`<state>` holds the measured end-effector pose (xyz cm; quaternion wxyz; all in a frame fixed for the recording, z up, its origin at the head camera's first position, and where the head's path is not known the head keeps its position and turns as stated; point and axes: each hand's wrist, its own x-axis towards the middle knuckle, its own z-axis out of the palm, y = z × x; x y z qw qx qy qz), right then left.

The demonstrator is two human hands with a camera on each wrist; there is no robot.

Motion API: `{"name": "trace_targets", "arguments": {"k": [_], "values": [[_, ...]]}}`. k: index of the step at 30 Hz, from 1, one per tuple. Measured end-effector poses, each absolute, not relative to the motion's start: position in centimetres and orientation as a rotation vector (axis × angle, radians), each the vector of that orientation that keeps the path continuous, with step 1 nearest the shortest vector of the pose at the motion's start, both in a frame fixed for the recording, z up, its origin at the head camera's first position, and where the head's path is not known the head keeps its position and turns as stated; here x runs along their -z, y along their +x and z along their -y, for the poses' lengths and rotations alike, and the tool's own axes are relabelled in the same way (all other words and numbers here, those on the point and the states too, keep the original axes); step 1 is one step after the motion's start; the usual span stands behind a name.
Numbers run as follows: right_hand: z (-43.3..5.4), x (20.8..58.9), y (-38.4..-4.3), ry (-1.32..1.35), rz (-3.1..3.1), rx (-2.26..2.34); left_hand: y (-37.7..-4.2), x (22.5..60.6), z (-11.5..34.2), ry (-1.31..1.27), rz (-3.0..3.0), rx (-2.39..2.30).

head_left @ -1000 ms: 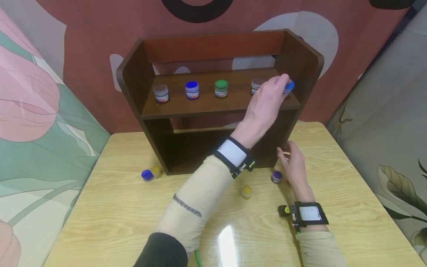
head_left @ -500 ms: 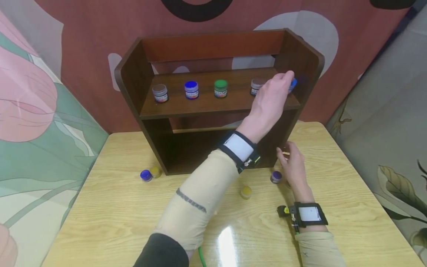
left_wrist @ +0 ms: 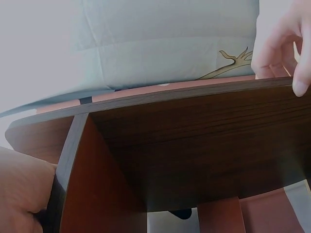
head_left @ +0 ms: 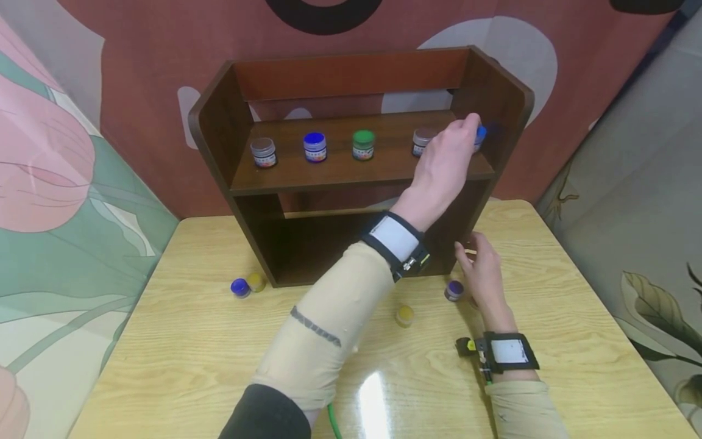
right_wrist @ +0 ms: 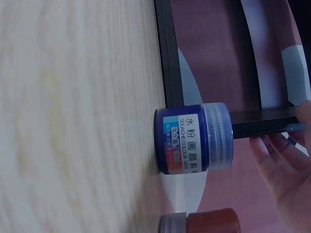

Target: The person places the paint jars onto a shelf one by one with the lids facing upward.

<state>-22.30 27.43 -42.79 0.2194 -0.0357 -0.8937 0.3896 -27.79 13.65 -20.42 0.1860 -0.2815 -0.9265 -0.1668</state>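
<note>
My left hand (head_left: 443, 161) reaches across to the right end of the upper shelf. It holds a blue-lidded paint jar (head_left: 479, 140), most of which its fingers hide. Low on the right, my right hand (head_left: 485, 274) grips the front edge of the brown wooden shelf unit (head_left: 307, 178), thumb inside and fingers outside the side panel. On the table beside that hand stands a purple paint jar (head_left: 454, 292), seen closely with its label in the right wrist view. A grey-lidded jar (head_left: 421, 144) is partly covered by the left hand.
A grey-lidded jar (head_left: 264, 153), a blue one (head_left: 315, 148) and a green one (head_left: 363, 146) stand along the upper shelf. On the table are yellow jars (head_left: 404, 316), a blue jar (head_left: 240, 288) and, near the right hand, an orange-brown jar (right_wrist: 214, 224).
My left hand has shifted slightly right and back with the blue-lidded paint jar, then a little left again. The right hand stays on the shelf unit's side.
</note>
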Motion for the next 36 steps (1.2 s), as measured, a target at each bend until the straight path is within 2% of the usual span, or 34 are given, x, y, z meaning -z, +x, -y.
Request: {"name": "trace_targets", "arguments": {"k": [24,36], "values": [[-27.5,42.9,-22.3,-0.087,2.465,-1.071,-27.7,20.6,-13.2,-0.807,2.588,0.571],[-27.5,42.9,-22.4,-0.100,2.469,-1.071,-26.7,20.4,-12.6,-0.849,2.513,0.454]]}}
